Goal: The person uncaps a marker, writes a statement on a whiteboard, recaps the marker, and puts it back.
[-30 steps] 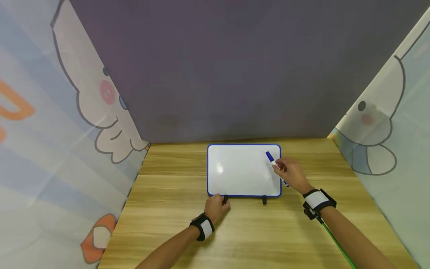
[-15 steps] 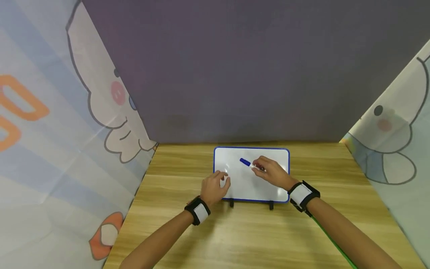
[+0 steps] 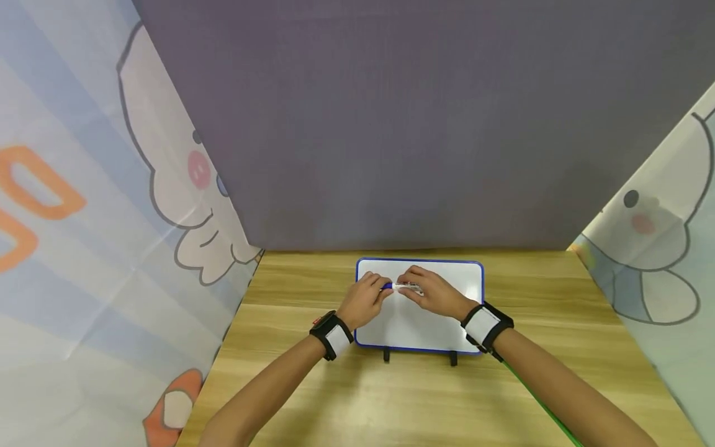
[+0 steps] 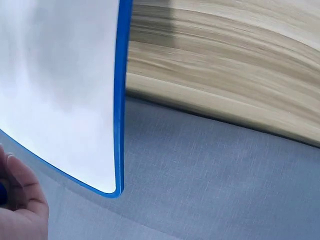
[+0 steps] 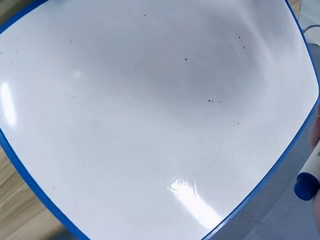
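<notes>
In the head view, a white marker (image 3: 410, 288) with a blue cap (image 3: 387, 286) lies crosswise between both hands, in front of a whiteboard (image 3: 421, 329). My right hand (image 3: 438, 295) grips the marker's white barrel. The fingertips of my left hand (image 3: 362, 303) pinch the blue cap, which lines up with the barrel. Part of the left hand (image 4: 25, 205) shows at the lower left of the left wrist view, with a bit of blue inside its fingers. The right wrist view shows the barrel's blue rear end (image 5: 306, 186) at its right edge.
The blue-framed board leans on two black feet, a left foot (image 3: 386, 354) and a right foot (image 3: 453, 358), on a wood-grain table (image 3: 413, 403). A grey panel (image 3: 391, 124) rises behind. Cartoon-printed sheets flank both sides. A green cable (image 3: 539, 400) runs along the right forearm.
My left hand has left the board's left foot and come up to the marker's cap. My right hand has carried the marker leftward across the board and turned it nearly level.
</notes>
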The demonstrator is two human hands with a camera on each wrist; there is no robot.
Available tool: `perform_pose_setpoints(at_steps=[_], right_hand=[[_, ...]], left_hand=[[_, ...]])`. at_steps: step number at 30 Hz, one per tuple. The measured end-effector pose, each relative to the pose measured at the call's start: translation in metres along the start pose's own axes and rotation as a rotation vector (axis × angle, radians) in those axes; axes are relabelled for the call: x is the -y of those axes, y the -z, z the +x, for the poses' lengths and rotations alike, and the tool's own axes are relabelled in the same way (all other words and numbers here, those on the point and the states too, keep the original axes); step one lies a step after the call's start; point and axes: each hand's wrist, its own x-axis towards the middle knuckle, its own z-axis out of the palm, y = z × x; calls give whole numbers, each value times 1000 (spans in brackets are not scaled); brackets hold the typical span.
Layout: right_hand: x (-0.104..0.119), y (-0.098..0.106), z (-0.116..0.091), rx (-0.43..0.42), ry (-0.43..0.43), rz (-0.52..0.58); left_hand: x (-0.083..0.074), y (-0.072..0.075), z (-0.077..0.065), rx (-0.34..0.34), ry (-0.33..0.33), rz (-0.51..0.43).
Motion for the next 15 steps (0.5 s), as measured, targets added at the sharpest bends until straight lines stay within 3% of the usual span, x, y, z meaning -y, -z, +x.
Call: perform_pose_setpoints(at_steps=[6, 10, 15], right_hand=[[3, 0, 8, 140, -57, 64], [2, 0, 11, 167, -63, 96], [-1, -4, 12, 171, -56, 155]], left_hand=[[6, -3, -1, 42, -30, 129], [10, -4, -2, 34, -50, 176], [12, -1, -5, 61, -58, 168]])
